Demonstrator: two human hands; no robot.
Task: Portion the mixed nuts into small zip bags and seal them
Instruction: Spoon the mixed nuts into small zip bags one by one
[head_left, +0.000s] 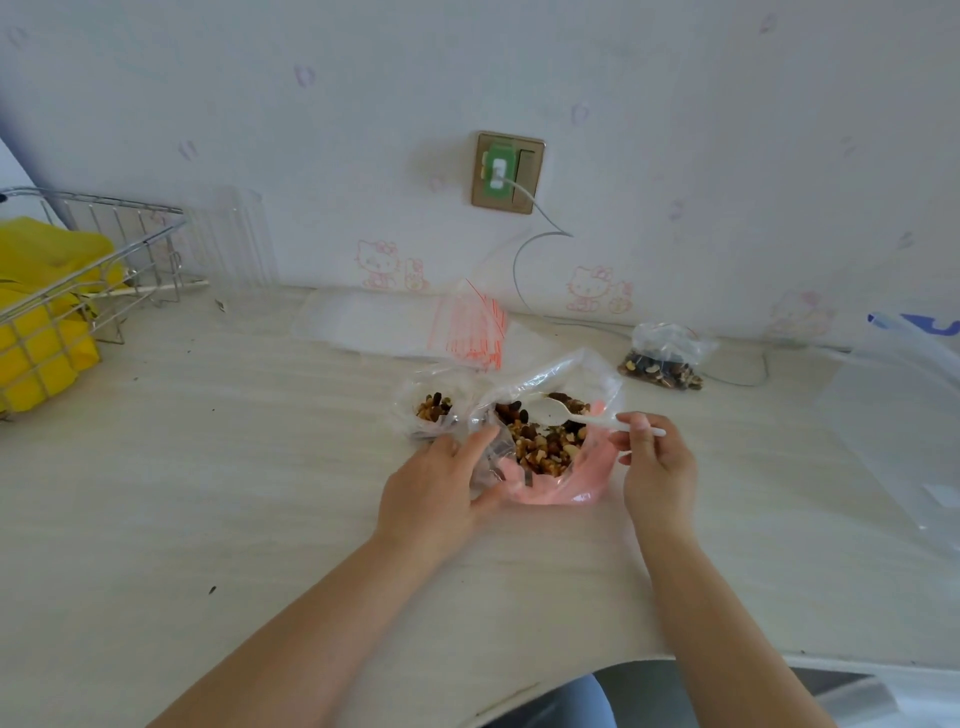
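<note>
Main nut bag (550, 457) sits mid-table between both hands, mouth open, small zip bag (434, 410) part-filled just to its left; left hand (441, 488) pinches the big bag's limp film rim, right hand (657, 457) grips the white plastic spoon (558, 413) by the handle end, bowl over the nuts. Film looks thin, floppy and slick (it will likely collapse if let go), so hold the rim, not the belly. One filled bag (665, 358) lies back right near the wall, stack of empty zip bags (467, 327) behind.
</note>
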